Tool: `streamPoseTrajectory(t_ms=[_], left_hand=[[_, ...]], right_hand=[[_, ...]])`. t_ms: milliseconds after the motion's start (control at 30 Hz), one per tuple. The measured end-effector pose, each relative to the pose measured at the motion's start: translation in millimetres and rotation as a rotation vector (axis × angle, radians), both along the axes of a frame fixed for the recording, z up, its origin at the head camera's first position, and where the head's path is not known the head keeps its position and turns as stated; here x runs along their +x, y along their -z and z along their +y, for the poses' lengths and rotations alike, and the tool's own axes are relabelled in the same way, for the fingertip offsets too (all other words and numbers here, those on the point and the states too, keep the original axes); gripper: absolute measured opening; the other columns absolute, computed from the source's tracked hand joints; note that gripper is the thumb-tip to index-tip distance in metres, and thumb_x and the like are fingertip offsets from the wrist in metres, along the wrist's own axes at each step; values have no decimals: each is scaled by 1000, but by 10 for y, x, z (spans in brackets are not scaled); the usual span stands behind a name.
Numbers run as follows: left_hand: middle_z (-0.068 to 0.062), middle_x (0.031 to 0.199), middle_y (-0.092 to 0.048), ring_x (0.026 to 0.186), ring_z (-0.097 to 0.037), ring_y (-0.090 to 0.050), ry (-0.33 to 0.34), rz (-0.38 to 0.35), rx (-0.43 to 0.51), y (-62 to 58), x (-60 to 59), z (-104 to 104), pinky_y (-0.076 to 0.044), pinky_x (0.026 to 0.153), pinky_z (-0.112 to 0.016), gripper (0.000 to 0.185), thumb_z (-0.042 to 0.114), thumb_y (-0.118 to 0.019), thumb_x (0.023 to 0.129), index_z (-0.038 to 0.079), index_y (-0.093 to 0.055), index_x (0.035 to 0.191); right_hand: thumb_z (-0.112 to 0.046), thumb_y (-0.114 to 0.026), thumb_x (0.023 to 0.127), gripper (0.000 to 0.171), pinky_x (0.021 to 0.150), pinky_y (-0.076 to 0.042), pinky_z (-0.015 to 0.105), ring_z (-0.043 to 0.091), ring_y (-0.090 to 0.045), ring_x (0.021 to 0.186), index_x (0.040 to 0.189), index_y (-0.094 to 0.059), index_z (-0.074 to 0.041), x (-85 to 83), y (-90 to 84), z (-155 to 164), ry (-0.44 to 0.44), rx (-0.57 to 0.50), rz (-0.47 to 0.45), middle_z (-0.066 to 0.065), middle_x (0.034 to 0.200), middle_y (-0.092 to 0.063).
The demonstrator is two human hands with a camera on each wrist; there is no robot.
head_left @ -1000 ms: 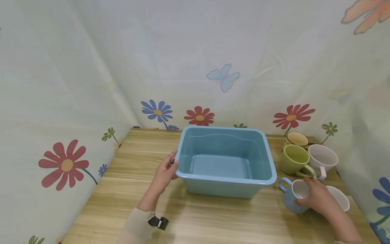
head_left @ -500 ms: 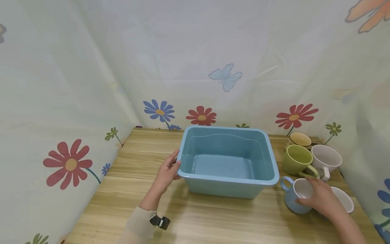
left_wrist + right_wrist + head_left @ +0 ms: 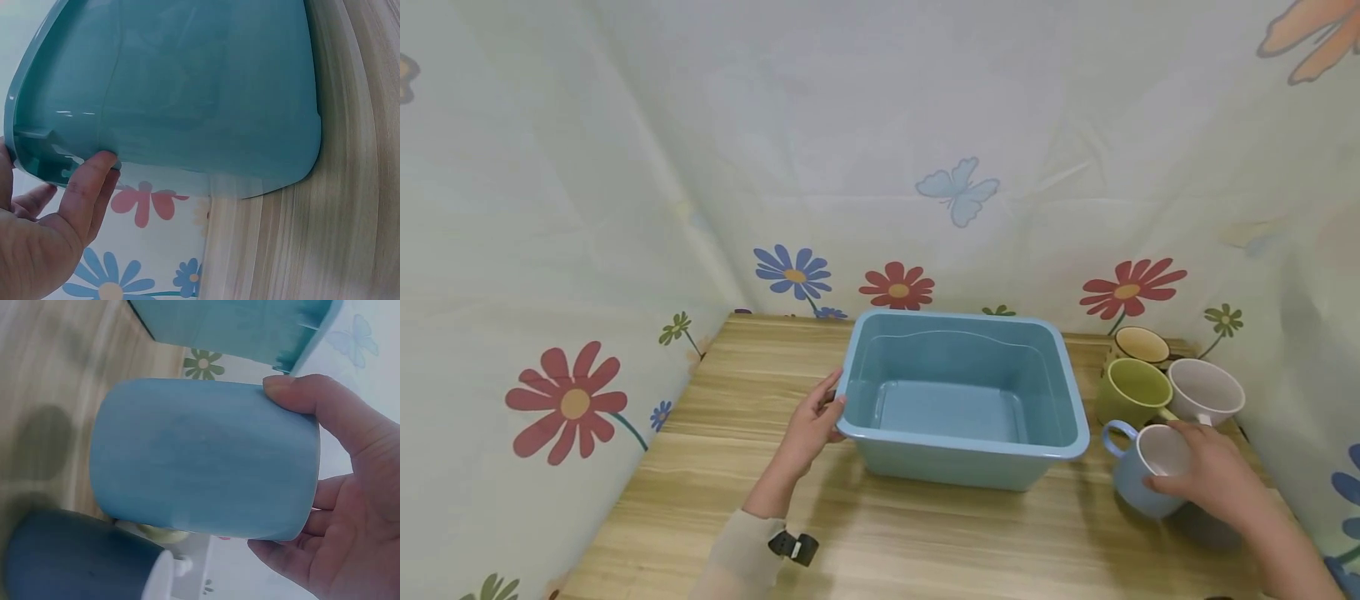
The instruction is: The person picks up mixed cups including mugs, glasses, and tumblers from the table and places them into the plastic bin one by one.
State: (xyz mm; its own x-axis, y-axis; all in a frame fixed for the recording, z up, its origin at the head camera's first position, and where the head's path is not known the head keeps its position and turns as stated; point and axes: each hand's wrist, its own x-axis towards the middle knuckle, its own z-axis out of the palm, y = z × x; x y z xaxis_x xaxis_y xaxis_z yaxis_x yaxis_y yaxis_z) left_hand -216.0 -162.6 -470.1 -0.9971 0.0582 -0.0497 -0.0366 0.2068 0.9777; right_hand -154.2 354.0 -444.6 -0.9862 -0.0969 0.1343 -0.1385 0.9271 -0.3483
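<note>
A light blue plastic bin [image 3: 962,451] stands empty in the middle of the wooden table. My left hand [image 3: 829,402] holds its left rim; in the left wrist view the thumb [image 3: 94,172] presses the bin's wall [image 3: 206,94] just under the lip. To the right of the bin, my right hand [image 3: 1206,477] grips a light blue mug [image 3: 1131,482] with a white inside, its handle pointing toward the bin. The mug hangs a little above the table over its shadow. The right wrist view shows the thumb and fingers wrapped round the mug [image 3: 200,456].
A green mug [image 3: 1131,390], a white mug [image 3: 1206,390] and a brown cup with a tan inside [image 3: 1141,343] stand behind the lifted mug. A dark bowl [image 3: 62,562] lies below it. Flowered cloth walls close in the table [image 3: 737,392] on three sides.
My right hand has lifted the blue mug off the table and moved it slightly right. The white-lined bowl is now hidden behind that hand. The left hand stays on the bin's rim.
</note>
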Motion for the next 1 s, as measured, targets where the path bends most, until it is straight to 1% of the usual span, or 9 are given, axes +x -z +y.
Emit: streamPoseTrajectory(t_ms=[133,267,367,500,633,733,800,900,1000], left_hand=[[-30,144,-54,111,-34,-68,-4,-4,4,-11,4,-2,-66,75,-36,55,13,-50,106,12,-38,159],[-30,145,-54,113,-34,-67,0,-5,6,-22,13,0,-66,76,-35,55,14,-50,106,12,-37,159],[-31,145,-53,113,-36,-67,6,1,7,-27,23,1,-66,75,-34,55,14,-50,106,11,-37,159],[-31,144,-53,115,-39,-67,8,1,8,-33,29,5,-66,75,-34,55,13,-50,106,9,-36,159],[-31,144,-53,115,-39,-67,2,-2,7,-31,37,17,-66,76,-36,55,13,-50,106,9,-36,159],[-31,144,-53,114,-38,-67,0,1,5,-29,30,22,-66,78,-38,55,13,-49,106,9,-37,159],[-31,144,-53,113,-36,-67,-2,1,5,-31,24,26,-66,78,-39,54,13,-49,106,10,-37,158],[-31,144,-53,112,-35,-67,-2,0,4,-24,17,23,-66,77,-38,54,13,-49,106,10,-38,158],[-31,144,-53,113,-37,-67,0,-3,7,-11,17,15,-66,76,-35,54,13,-49,106,10,-37,159]], right_hand=[[-23,-91,61,84,75,-47,56,56,-57,96,122,-54,21,-20,-94,25,-9,-6,6,45,114,-58],[-22,-91,61,84,77,-48,57,57,-56,97,122,-54,22,-49,-172,47,-31,-7,1,45,113,-58],[-22,-92,61,83,77,-50,56,55,-58,97,120,-55,22,-78,-226,59,-50,5,1,44,112,-60],[-21,-92,61,81,73,-51,51,50,-60,92,118,-55,23,-111,-289,84,-68,2,2,43,109,-61],[-19,-91,64,81,72,-52,50,49,-59,91,120,-53,25,-131,-370,116,-70,-20,-23,46,112,-57],[-21,-91,66,84,75,-53,55,52,-57,96,123,-51,26,-150,-449,136,-69,-11,-49,47,116,-55],[-22,-92,66,85,76,-53,56,54,-56,99,124,-51,25,-165,-502,146,-72,5,-52,47,119,-55],[-24,-91,67,87,78,-52,56,57,-56,102,125,-50,26,-189,-576,162,-81,20,-53,48,120,-55],[-25,-91,67,87,76,-52,54,57,-56,102,125,-50,26,-209,-649,168,-83,39,-51,48,120,-55]])
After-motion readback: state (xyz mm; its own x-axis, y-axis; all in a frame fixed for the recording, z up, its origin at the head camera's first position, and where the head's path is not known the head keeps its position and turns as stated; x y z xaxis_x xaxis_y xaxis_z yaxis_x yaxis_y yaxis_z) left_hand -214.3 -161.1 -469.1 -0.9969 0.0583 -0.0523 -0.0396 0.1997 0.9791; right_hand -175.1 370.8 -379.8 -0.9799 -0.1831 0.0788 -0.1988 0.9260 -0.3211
